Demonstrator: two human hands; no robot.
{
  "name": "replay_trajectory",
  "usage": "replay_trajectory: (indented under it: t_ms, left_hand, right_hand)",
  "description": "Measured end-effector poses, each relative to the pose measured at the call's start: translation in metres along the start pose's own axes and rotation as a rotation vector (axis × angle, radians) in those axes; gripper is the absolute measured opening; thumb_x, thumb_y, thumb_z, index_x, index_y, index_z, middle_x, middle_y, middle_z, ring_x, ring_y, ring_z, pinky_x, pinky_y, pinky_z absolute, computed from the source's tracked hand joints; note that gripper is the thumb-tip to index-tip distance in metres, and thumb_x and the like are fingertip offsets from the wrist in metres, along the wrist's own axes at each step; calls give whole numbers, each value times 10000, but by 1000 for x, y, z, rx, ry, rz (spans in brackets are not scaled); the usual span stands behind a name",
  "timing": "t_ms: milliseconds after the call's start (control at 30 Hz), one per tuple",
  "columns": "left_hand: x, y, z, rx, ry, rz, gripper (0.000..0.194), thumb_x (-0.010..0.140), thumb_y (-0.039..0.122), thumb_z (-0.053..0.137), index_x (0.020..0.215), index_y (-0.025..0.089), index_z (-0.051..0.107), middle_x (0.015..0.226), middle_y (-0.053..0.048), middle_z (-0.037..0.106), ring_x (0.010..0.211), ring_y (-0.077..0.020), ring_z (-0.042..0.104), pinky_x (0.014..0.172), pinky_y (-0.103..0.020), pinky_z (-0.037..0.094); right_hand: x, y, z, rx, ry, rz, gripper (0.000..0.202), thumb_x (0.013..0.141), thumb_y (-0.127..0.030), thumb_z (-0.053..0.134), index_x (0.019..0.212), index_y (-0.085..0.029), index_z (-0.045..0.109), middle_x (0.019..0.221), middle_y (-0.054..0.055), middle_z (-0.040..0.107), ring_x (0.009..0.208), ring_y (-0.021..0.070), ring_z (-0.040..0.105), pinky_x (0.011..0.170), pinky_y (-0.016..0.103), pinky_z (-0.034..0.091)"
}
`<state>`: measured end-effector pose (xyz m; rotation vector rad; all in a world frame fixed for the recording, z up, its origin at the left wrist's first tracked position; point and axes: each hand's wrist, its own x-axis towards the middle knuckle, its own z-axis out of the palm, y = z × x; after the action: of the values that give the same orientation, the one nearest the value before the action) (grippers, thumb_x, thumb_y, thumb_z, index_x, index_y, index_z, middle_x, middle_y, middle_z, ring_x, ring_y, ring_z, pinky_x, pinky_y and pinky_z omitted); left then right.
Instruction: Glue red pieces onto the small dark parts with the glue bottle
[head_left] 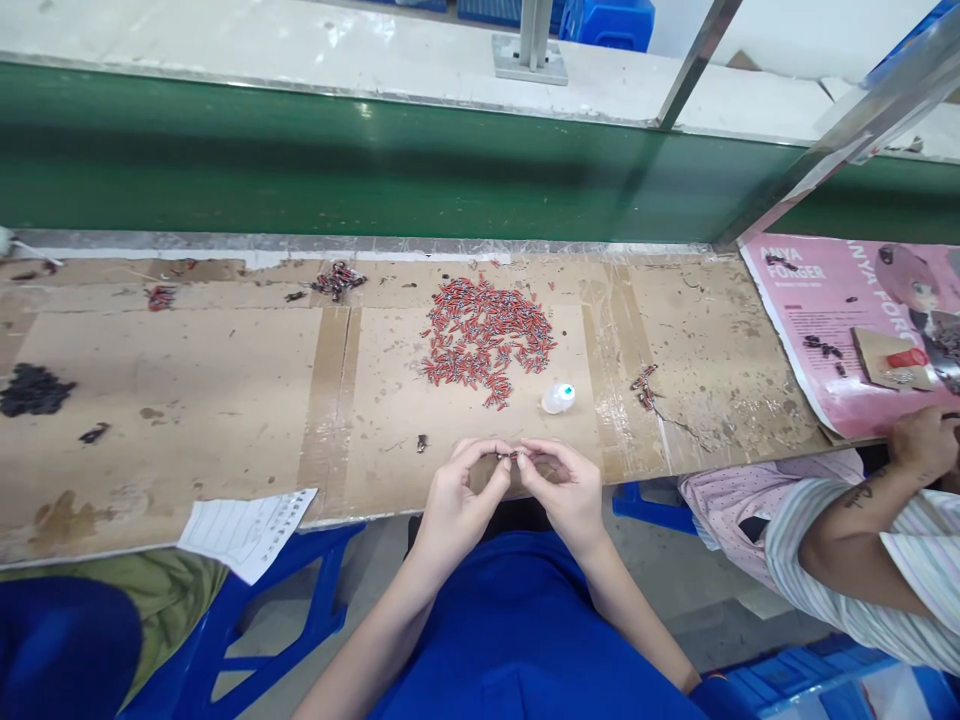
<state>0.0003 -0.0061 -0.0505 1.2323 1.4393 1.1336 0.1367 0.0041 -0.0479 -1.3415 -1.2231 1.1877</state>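
Both hands meet over the front edge of the cardboard-covered table point(420, 490). My left hand point(469, 490) pinches one end of a small dark and red part point(513, 455), and my right hand point(561, 490) pinches its other end, fingertips nearly touching. Beyond them lies a spread-out pile of small red and silver parts point(487, 335). A translucent bottle with a blue-green tip point(559, 398) is just past my right hand. One small dark piece point(421, 442) lies to the left of my left hand.
Further left are a dark cluster point(339, 281), a black heap point(34, 390) and a paper sheet point(247, 525) over the edge. To the right are scattered parts point(643, 388), a pink poster point(810, 330) and another person's arm point(862, 515). A green belt point(337, 160) runs behind.
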Motion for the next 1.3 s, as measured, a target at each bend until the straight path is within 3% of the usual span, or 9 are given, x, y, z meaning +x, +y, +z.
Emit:
replay_trajectory:
  t_ms: [267, 767, 967, 1300]
  left_hand:
    - [2, -5, 3, -65, -23, -36, 166, 801, 300, 659, 908, 186, 714, 916, -73, 720, 908, -198, 670, 857, -320, 541]
    - [1, 0, 6, -106, -19, -85, 131, 784, 286, 627, 837, 182, 685, 845, -48, 707, 854, -182, 660, 811, -291, 522]
    - [0, 3, 8, -157, -41, -136, 108, 780, 266, 601, 813, 179, 656, 811, -35, 708, 818, -168, 660, 778, -267, 510]
    - [3, -4, 9, -225, -67, -175, 115, 757, 290, 629, 771, 176, 637, 769, -37, 699, 787, -170, 660, 771, -276, 521]
  right_hand:
    - [3, -3, -2, 68, 47, 138, 156, 716, -306, 742, 821, -194, 766, 772, 56, 770, 699, 200, 723, 685, 318, 614]
    - [3, -8, -3, 168, -22, 151, 76, 675, -232, 751, 743, -208, 776, 775, 42, 766, 710, 191, 726, 694, 304, 610]
    - [1, -3, 0, 168, 38, 186, 174, 625, -249, 794, 782, -184, 757, 729, 49, 765, 644, 176, 708, 651, 292, 608]
    - [1, 6, 2, 139, 53, 161, 134, 624, -222, 761, 753, -189, 746, 705, 43, 757, 617, 165, 696, 606, 263, 594]
